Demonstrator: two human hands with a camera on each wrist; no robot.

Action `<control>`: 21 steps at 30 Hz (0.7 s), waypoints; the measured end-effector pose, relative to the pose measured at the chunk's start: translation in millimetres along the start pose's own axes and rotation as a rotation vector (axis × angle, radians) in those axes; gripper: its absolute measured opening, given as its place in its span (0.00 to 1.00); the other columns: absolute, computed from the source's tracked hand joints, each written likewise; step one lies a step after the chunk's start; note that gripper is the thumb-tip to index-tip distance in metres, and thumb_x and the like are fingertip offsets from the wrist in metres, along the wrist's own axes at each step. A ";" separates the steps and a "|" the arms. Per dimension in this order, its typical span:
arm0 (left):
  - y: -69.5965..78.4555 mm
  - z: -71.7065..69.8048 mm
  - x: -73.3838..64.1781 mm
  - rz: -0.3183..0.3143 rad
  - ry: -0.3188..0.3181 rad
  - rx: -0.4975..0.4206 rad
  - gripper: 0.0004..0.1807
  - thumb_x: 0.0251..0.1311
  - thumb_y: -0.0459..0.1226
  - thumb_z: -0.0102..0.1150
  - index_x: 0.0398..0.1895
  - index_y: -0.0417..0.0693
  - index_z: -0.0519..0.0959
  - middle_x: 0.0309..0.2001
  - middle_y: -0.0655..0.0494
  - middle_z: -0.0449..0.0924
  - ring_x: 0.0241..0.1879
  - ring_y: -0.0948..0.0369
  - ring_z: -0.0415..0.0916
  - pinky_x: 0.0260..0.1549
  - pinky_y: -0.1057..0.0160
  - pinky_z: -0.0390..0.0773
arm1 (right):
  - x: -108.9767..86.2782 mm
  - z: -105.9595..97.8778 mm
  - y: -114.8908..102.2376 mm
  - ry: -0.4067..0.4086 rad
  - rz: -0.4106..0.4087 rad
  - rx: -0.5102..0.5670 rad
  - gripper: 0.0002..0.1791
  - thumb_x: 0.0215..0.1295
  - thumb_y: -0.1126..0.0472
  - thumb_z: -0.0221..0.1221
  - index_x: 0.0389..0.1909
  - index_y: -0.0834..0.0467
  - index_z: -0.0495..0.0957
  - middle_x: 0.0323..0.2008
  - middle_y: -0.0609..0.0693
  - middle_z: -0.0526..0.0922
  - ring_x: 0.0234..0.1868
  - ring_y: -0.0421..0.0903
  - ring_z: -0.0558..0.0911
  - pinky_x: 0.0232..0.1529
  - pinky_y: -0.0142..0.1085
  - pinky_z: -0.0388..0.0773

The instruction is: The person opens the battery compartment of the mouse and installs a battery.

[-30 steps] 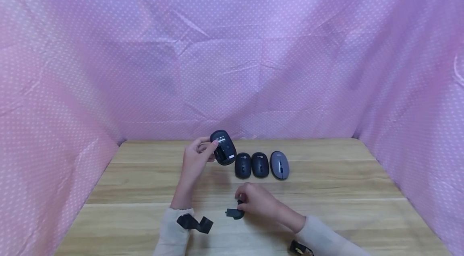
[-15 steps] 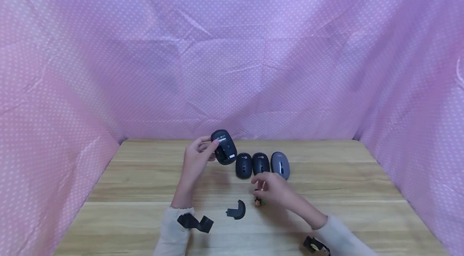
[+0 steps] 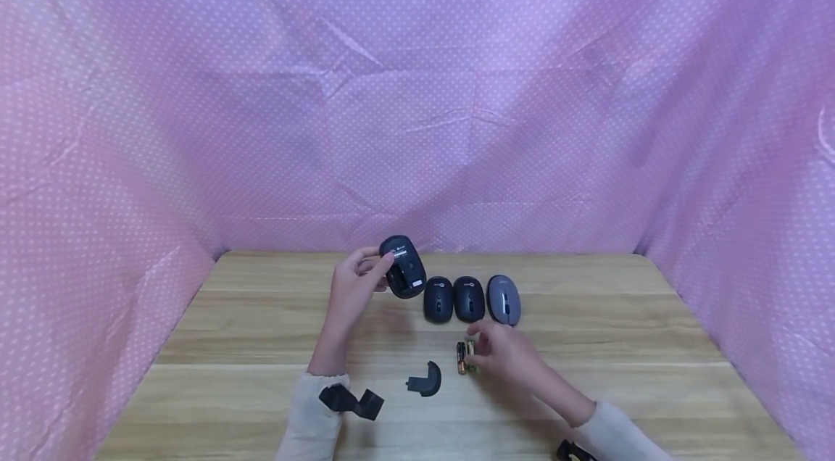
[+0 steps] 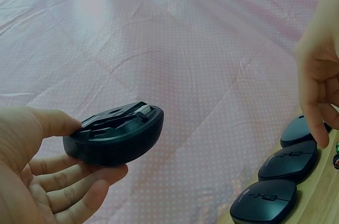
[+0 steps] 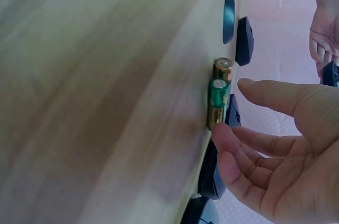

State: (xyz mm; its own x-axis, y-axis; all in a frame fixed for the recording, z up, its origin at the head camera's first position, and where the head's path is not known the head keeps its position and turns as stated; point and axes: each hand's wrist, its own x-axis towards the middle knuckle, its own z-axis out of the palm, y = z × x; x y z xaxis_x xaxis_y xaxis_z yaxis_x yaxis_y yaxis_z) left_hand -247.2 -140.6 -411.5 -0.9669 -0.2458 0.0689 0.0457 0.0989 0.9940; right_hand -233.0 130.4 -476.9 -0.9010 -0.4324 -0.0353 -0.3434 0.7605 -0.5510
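My left hand (image 3: 352, 283) holds a black computer mouse (image 3: 406, 274) up off the table with its underside showing, thumb on that face and fingers beneath. An open battery compartment shows in the mouse (image 4: 119, 131) in the left wrist view. Two batteries, one copper and black (image 3: 461, 358), the other green and gold (image 5: 217, 99), lie side by side on the table. My right hand (image 3: 505, 352) is at them, thumb and fingers apart; a fingertip is at the green battery's end, and I cannot tell whether it touches. A black battery cover (image 3: 427, 380) lies left of the batteries.
Two black mice (image 3: 438, 299) (image 3: 469, 298) and a grey mouse (image 3: 504, 299) stand in a row behind the batteries on the wooden table (image 3: 261, 345). A pink dotted cloth (image 3: 417, 120) hangs at the back and sides. Black straps (image 3: 352, 401) are on the wrists.
My right hand has left the battery cover on the table and moved right to the batteries, its fingers parting. The left hand and its mouse stay nearly still.
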 end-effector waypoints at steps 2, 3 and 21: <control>-0.3 -0.3 0.2 -0.001 -0.001 0.001 0.17 0.67 0.39 0.65 0.55 0.42 0.82 0.44 0.37 0.88 0.27 0.61 0.85 0.33 0.63 0.89 | -0.2 2.6 0.2 0.005 0.001 -0.025 0.22 0.53 0.58 0.76 0.49 0.60 0.83 0.25 0.41 0.78 0.25 0.37 0.72 0.25 0.28 0.70; -0.3 -0.4 0.2 -0.001 -0.002 0.000 0.17 0.67 0.39 0.65 0.55 0.42 0.82 0.44 0.37 0.88 0.27 0.61 0.85 0.34 0.62 0.89 | -0.3 3.4 -0.1 0.009 -0.001 -0.035 0.22 0.53 0.59 0.76 0.49 0.60 0.83 0.25 0.41 0.77 0.25 0.37 0.72 0.25 0.28 0.69; -2.4 -4.4 8.5 0.023 -0.015 -0.014 0.16 0.67 0.38 0.65 0.54 0.40 0.82 0.41 0.37 0.89 0.26 0.62 0.84 0.31 0.63 0.88 | 2.7 0.3 -1.0 0.026 0.135 -0.071 0.06 0.52 0.70 0.69 0.29 0.57 0.85 0.18 0.43 0.75 0.20 0.40 0.71 0.19 0.28 0.62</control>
State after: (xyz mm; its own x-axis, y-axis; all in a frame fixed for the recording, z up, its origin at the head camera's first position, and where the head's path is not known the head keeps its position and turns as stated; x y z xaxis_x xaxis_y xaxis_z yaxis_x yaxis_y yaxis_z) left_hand -254.4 -147.2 -413.0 -0.9692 -0.2292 0.0904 0.0711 0.0910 0.9933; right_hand -235.0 128.4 -476.7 -0.9466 -0.3115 -0.0831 -0.2355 0.8440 -0.4819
